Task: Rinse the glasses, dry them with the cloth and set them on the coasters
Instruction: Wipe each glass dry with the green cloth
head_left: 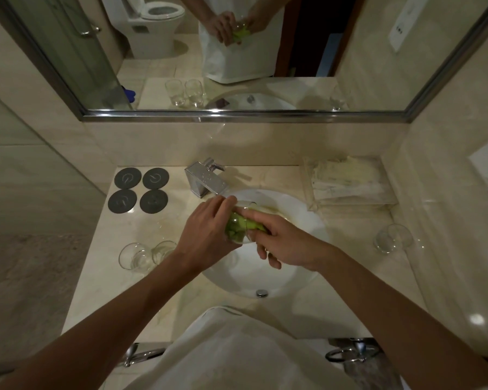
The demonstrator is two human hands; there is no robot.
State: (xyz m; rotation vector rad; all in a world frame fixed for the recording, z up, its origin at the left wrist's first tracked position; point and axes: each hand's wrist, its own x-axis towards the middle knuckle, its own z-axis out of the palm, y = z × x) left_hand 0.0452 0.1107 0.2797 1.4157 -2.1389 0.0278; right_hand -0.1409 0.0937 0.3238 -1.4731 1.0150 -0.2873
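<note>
Over the sink (293,266), my left hand (206,232) grips the glass (244,220) round its wall; my right hand (282,243) pinches the green cloth (237,229) stuffed inside. Wet, thin glass: slippery, fragile, so I'd hold firmly without squeezing.

Lime-green cloth (238,225) filled a clear glass (241,220) over the white sink (293,218); left of sink, four dark-grey coasters (140,190) w/ pale ring marks on beige marble counter (116,277); chrome faucet (206,178) behind.
</note>
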